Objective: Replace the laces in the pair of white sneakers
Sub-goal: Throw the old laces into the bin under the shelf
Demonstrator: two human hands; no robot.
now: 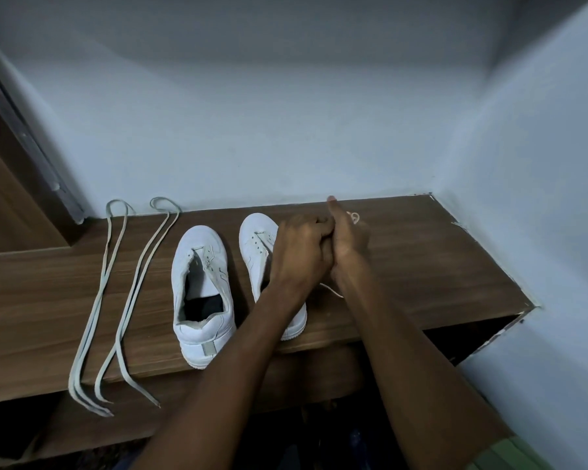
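Both hands are meeting right of center: we are curling our left hand (301,247) and right hand (345,237) together around a thin white lace (333,290), its ends showing above and below. We are working beside the right sneaker (255,239), while the left sneaker (201,293) is sitting laceless on the table (438,266) and two pale laces (123,300) are lying at left. We are judging laces limp and light, best pinched near the stiff tip.
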